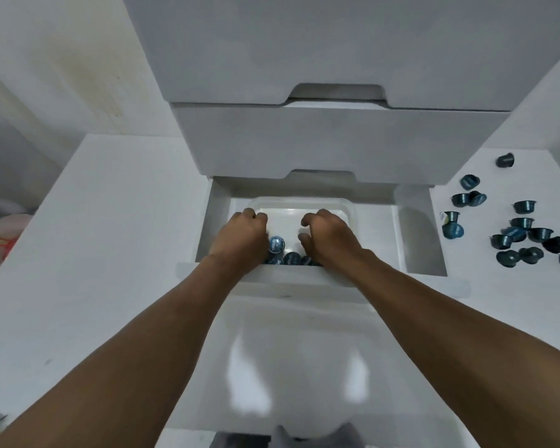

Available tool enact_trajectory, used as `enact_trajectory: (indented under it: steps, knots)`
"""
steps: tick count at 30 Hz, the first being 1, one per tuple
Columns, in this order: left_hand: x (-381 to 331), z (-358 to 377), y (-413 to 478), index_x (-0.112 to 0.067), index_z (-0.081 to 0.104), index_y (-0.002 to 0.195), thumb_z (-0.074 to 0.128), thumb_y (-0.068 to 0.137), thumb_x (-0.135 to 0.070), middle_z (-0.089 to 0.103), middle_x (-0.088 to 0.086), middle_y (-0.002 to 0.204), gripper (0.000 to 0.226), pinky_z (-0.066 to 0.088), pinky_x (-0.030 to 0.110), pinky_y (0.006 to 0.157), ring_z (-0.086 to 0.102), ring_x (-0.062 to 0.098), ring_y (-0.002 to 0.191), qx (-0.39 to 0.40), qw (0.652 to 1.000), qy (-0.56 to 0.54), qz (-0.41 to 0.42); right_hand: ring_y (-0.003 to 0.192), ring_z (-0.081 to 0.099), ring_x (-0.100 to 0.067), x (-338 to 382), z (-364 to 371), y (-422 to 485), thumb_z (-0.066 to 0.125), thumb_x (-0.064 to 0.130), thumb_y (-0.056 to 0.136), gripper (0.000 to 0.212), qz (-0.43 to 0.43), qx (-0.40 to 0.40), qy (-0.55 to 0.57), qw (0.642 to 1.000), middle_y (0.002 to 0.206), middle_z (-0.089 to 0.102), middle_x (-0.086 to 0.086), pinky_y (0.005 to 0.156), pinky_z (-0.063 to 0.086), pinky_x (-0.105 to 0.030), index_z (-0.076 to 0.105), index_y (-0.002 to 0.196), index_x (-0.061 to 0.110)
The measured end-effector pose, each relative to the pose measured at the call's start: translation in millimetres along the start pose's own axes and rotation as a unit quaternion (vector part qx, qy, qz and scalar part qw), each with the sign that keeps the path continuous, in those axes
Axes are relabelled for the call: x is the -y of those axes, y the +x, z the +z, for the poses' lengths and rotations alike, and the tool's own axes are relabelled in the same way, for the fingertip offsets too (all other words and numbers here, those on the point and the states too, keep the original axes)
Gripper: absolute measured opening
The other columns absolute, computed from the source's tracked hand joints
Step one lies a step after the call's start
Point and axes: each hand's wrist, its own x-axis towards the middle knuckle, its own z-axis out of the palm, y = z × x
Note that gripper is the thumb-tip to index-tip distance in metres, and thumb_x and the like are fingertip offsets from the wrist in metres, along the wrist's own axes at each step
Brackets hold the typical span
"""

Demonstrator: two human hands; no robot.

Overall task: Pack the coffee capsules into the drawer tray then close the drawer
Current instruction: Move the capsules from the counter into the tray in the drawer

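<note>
The white drawer (414,227) stands pulled out, with a clear plastic tray (304,203) in its left part. Both hands reach into the tray. My left hand (243,236) is curled into a fist at the tray's left side; what is in it is hidden. My right hand (328,237) hovers at the tray's middle with bent fingers and thumb apart, nothing visible between them. A few blue coffee capsules (276,244) lie at the tray's near edge between my hands. Several loose capsules (518,234) are scattered on the white surface to the right of the drawer.
Two closed white drawers (337,143) stack above the open one. A white worktop (94,237) lies to the left. The drawer's right compartment (421,240) holds nothing. A glossy white surface (298,357) sits below the drawer front.
</note>
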Motion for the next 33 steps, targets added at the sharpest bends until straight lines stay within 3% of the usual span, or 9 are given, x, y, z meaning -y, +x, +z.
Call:
enact_trajectory:
  steps: [5,14,19,23,33]
  knots:
    - [-28.4,-23.5,-26.4,-0.002,0.055,0.105,0.049,0.091,-0.020,0.058,0.017,0.104,0.023,0.042,0.037,0.072,0.055,0.032,0.093,-0.047,0.999,-0.002,-0.003,0.113,0.051,-0.031,-7.1,-30.8,-39.7,0.049,0.026,0.094,0.032,0.010,-0.032,-0.040,0.999,0.120,0.057,-0.012,0.092,0.048,-0.040,0.059,0.119,0.009]
    - [-104.2,-50.2,-82.2,0.000,0.056,0.099,0.048,0.091,-0.019,0.058,0.020,0.100,0.022,0.045,0.042,0.070,0.056,0.038,0.090,-0.140,0.984,-0.052,0.098,0.113,0.052,-0.033,-24.8,-78.2,-162.4,0.048,0.024,0.094,0.033,0.085,-0.135,-0.034,0.987,0.122,0.055,-0.014,0.090,0.047,-0.039,0.055,0.121,0.005]
    - [-168.0,-48.8,-119.2,-0.003,0.056,0.109,0.047,0.092,-0.023,0.058,0.017,0.107,0.028,0.046,0.041,0.074,0.056,0.035,0.094,-0.127,0.979,-0.074,0.144,0.112,0.052,-0.031,-55.2,-93.0,-241.6,0.047,0.024,0.094,0.034,0.128,-0.140,-0.034,0.981,0.123,0.054,-0.013,0.091,0.047,-0.039,0.053,0.123,0.006]
    - [-215.3,-47.7,-134.1,-0.005,0.055,0.104,0.045,0.094,-0.025,0.057,0.014,0.104,0.025,0.043,0.036,0.068,0.055,0.031,0.091,-0.124,0.974,-0.065,0.177,0.111,0.052,-0.030,-87.5,-106.5,-287.7,0.048,0.024,0.094,0.033,0.170,-0.161,-0.027,0.972,0.122,0.054,-0.012,0.090,0.045,-0.038,0.054,0.121,0.006]
    - [-368.0,-43.3,-118.3,-0.007,0.054,0.111,0.043,0.094,-0.027,0.055,0.012,0.113,0.029,0.047,0.039,0.074,0.057,0.031,0.096,-0.122,0.971,-0.057,0.197,0.120,0.049,-0.030,-197.5,-148.4,-357.1,0.048,0.027,0.096,0.039,0.188,-0.178,-0.018,0.966,0.131,0.049,-0.011,0.099,0.039,-0.035,0.050,0.130,0.009]
